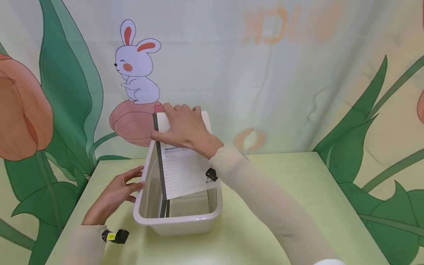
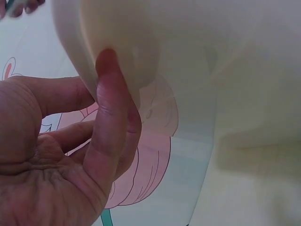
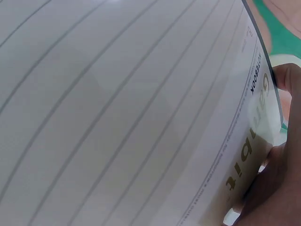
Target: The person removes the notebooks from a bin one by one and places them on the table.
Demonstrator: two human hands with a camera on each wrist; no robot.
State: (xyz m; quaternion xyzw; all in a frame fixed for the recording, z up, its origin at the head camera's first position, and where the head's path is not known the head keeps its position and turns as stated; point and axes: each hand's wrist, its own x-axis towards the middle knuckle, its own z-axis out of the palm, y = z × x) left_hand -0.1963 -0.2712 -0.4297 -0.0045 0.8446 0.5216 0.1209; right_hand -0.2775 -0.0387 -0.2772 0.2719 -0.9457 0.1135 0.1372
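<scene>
One notebook, lined cover, dark spine at its left, slants within the mouth of the bin. Top edge stands above the far rim; lower edge reaches inside, running at an angle. Whether that edge touches the bin, cannot tell. Print reads "NOTEBOOK"; the right wrist view adds large gold lettering near the top.

Right hand: grips the notebook at its top. Back of hand uppermost, fingers bent over the top edge, thumb out wide to the spine. Gap between thumb and fingers broad, filled by the notebook.

Left hand: at the bin's left side, fingers bent, gap small. Left wrist view has the rim pinched between the digits; the palm shows bare.

Bin: pale, deep, rounded corners, on the table. Down inside, below the notebook, lined paper with dark strips along its left; how many items, cannot tell.

Both arms in pale sleeves. Black device with yellow label at left wrist; another dark one at right.

Behind the table, a printed curtain: white rabbit on a pink bloom, large orange tulip at far left, green leaves both sides.
</scene>
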